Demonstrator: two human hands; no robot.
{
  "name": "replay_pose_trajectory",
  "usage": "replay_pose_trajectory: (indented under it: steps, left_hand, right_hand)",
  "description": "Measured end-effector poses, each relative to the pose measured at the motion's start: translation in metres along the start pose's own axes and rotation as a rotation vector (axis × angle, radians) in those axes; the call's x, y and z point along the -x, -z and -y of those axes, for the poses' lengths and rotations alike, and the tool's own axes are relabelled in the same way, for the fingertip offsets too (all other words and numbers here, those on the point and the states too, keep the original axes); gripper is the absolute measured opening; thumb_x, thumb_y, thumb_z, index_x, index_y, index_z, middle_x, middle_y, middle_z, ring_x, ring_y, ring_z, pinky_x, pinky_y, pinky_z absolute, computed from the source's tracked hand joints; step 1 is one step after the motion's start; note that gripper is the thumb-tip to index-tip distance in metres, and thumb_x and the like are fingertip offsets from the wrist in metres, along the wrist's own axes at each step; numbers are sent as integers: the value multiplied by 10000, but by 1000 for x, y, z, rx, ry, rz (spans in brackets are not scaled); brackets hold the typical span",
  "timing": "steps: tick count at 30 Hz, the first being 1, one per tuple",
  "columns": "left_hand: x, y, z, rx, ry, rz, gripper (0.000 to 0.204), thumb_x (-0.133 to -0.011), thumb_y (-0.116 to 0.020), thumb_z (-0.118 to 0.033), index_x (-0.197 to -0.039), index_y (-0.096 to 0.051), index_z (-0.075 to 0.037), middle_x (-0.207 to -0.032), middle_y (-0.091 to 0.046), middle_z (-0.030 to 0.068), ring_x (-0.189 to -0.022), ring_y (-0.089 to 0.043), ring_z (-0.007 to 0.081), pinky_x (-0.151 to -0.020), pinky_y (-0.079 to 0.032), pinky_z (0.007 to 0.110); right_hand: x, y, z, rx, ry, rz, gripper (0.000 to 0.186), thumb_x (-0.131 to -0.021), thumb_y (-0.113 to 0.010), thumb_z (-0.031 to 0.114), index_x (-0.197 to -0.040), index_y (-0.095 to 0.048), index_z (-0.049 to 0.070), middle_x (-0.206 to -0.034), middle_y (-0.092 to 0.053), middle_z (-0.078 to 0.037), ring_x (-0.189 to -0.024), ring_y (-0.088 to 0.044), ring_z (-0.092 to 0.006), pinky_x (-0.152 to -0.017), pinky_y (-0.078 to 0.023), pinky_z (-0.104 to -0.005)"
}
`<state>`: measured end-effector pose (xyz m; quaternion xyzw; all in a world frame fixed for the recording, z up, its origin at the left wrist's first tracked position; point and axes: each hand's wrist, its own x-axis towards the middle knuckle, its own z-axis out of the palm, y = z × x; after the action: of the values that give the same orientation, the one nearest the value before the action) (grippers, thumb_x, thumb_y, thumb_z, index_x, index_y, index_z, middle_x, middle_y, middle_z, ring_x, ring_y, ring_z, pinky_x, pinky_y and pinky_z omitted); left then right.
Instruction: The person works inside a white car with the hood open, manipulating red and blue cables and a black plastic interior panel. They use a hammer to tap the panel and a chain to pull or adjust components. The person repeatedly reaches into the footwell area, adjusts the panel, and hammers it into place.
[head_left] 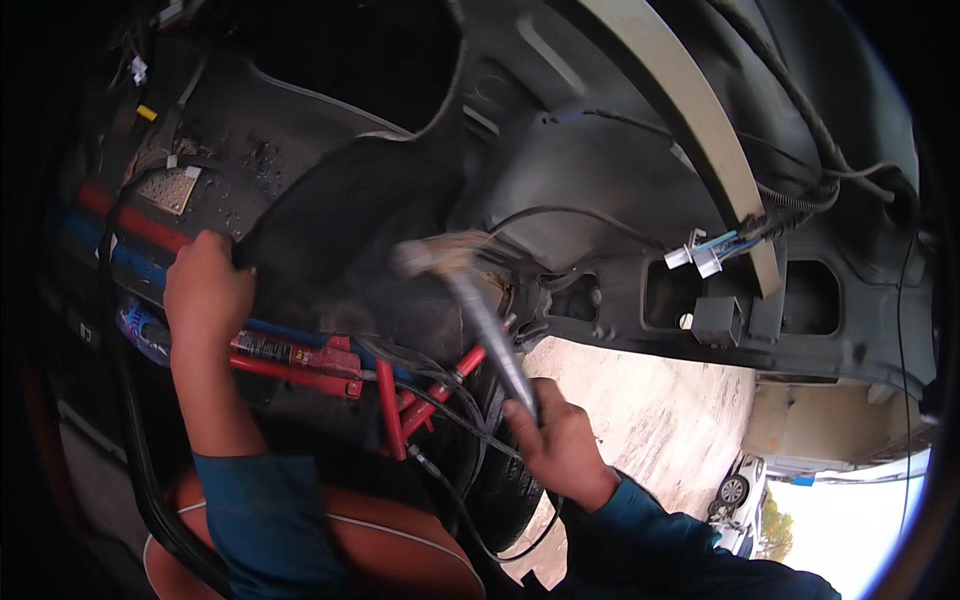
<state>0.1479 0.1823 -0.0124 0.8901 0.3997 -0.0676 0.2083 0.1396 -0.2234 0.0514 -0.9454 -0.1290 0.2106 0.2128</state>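
In my right hand (562, 440) is a hammer (485, 325), gripped near the end of its silver handle. The hammer's head is up and to the left, smeared by motion, in front of the dark lining (350, 200) of the car body. I cannot tell whether the head touches anything. My left hand (208, 285) is closed at the left edge of that lining, beside a red and blue strip; its fingertips are partly hidden. Below it lies a red hydraulic cylinder (295, 360) with red rods (440, 400) and black hoses (470, 425).
Loose wires end in white connectors (695, 255) at the right. A beige curved strip (690, 110) hangs down across the bare body panel. A tyre (508, 495) stands below the hoses. Through the opening, pale ground (650, 410) and a white car (742, 490) show.
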Motion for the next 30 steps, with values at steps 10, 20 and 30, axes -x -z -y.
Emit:
replay_pose_trajectory:
  steps: [10,20,30]
  left_hand:
    - [0,-1,3,18,-10,-8,277,-870,-791,-138,-1113,-756,-9,-1162,-766,262,-1159,-720,480,-977,-585,559]
    - [0,1,-2,-16,-25,24,279,-867,-800,-127,-1114,-758,-5,-1158,-761,270,-1156,-719,478,-967,-581,569]
    - [0,0,0,9,-16,-4,265,-865,-793,-123,-1100,-763,-4,-1145,-766,275,-1143,-719,485,-968,-580,566]
  right_hand:
    - [-28,20,-12,151,-359,-176,361,-1126,-627,333,-1056,-632,-21,-756,-688,-325,-736,-737,-497,-631,-550,-555]
    - [-6,20,-15,269,288,-52,364,-1071,-723,304,-1202,-624,-21,-820,-728,-227,-680,-741,-415,-620,-592,-478]
    - [7,-1,-1,92,-56,57,384,-1080,-710,347,-1127,-617,-23,-786,-702,-275,-756,-743,-481,-618,-578,-531]
